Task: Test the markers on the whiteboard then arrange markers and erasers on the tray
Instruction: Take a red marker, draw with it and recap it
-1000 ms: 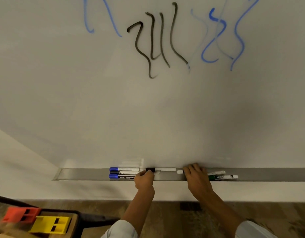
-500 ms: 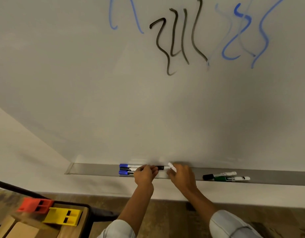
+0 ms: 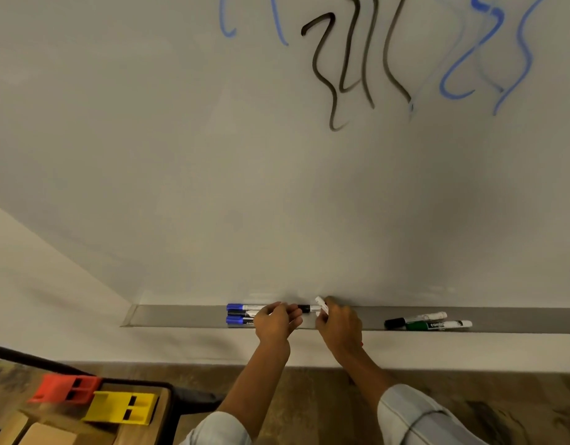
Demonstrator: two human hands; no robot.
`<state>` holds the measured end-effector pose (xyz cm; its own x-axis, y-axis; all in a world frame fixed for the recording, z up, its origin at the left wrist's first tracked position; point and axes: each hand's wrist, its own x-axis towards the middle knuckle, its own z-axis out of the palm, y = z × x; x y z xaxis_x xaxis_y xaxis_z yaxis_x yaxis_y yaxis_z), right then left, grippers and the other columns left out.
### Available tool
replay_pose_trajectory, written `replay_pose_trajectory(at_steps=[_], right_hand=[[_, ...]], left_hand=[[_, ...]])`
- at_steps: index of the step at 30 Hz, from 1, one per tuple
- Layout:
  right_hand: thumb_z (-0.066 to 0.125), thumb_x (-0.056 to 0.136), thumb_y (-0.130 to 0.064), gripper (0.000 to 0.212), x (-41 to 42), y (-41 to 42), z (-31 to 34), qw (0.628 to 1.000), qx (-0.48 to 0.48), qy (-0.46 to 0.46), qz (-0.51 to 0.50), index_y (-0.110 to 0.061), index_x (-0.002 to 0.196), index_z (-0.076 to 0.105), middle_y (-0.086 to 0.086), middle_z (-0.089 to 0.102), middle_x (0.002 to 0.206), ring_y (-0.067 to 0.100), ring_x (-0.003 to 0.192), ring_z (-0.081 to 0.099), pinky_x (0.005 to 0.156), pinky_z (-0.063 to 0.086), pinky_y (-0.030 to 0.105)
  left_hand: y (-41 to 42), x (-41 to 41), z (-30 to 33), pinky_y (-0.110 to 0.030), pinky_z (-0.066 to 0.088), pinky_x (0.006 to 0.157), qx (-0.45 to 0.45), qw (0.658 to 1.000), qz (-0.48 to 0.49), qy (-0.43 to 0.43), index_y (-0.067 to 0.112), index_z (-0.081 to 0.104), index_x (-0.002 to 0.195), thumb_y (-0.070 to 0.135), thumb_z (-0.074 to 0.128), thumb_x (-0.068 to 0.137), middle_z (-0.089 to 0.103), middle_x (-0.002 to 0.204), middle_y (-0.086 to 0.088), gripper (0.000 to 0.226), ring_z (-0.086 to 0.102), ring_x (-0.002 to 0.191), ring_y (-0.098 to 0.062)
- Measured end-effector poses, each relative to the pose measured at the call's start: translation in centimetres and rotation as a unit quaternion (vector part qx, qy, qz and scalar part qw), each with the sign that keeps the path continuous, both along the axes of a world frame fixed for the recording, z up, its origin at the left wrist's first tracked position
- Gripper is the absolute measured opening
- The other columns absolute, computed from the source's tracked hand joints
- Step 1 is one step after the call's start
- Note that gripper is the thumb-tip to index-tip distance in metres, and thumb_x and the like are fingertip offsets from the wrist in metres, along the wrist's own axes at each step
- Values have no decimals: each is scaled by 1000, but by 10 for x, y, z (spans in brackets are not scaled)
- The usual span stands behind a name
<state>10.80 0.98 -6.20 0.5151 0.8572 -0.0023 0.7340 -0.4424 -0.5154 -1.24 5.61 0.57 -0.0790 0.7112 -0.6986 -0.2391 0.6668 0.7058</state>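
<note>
Both hands at the tray point(image 3: 181, 316), a grey ledge along the foot of the whiteboard point(image 3: 213, 155). Left hand point(image 3: 275, 322) has its fingers curled over the white barrels of the marker group at the tray's left part: two blue-capped markers point(image 3: 237, 307) with a dark-capped one between them, caps pointing left. Whether it truly grips any of them, cannot tell. Right hand point(image 3: 340, 327) pinches a white marker barrel point(image 3: 322, 305), tilted up toward the board; just left of it a black-capped marker point(image 3: 306, 308) lies between the two hands. Well apart to the right, on the tray, a black-capped point(image 3: 415, 320) and a green-capped marker point(image 3: 437, 325) lie side by side. Black and blue squiggles point(image 3: 348, 59) on the board above. Lower left, red point(image 3: 65, 388) and yellow point(image 3: 120, 407) blocks on a wooden surface
</note>
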Motion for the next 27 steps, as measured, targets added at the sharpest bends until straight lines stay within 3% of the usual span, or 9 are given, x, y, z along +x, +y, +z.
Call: replay_pose_trajectory(at_steps=[5,9,14,17,19,21,23,27], right_hand=[[75,83,-32,29,-3,-2,-12,998,47,17,-49,-13,105,70,5,70,72,18,60,66,54,54,27],[72,87,-32,33,-14,2,-14,993,53,34,-95,-11,111,70,8,73,80,21,68,70,62,61,33],[68,91,-27,29,-25,12,-11,993,23,48,-109,-13,116,67,7,74,90,20,79,71,68,59,29],[73,86,-24,20,-19,2,-12,984,69,96,-136,-11,100,70,7,71,80,19,69,66,58,53,25],[75,82,-21,12,-9,-9,-13,976,92,133,-143,-12,88,70,2,68,73,16,63,61,57,47,22],[78,80,-16,11,7,-21,-8,955,122,231,-142,-13,88,71,-1,69,76,15,68,65,64,51,22],[78,82,-14,12,23,-32,4,911,136,357,-152,-14,92,72,-1,72,83,16,78,69,72,55,24],[75,85,-18,11,51,-65,21,816,145,517,-212,-16,95,73,2,68,79,15,73,60,51,43,21]], left_hand=[[-1,0,4,-33,61,66,2,1000,-24,3,0,60,114,4,56,95,73,94,-19,19,73,80,-27],[-3,-2,7,-34,61,68,-5,999,-39,10,0,61,112,4,57,95,73,93,-18,18,73,79,-27],[-2,-5,8,-31,61,63,-10,998,-57,10,-2,63,110,4,58,94,73,90,-17,18,73,76,-25],[-3,-5,9,-33,61,65,-8,997,-71,-3,1,63,110,11,61,94,74,90,-15,20,72,76,-23],[-2,-2,11,-38,60,70,-23,995,-70,-65,6,63,108,28,65,92,75,93,-14,28,72,82,-26],[-2,4,14,-41,55,78,-42,985,-65,-154,8,63,107,49,63,88,75,101,-15,45,70,94,-30],[-4,14,15,-41,52,81,-47,974,-76,-207,7,63,110,57,57,87,74,107,-16,55,68,97,-33],[-21,46,16,-41,48,83,-55,959,-153,-233,2,64,114,41,47,87,72,114,-18,50,64,104,-36]])
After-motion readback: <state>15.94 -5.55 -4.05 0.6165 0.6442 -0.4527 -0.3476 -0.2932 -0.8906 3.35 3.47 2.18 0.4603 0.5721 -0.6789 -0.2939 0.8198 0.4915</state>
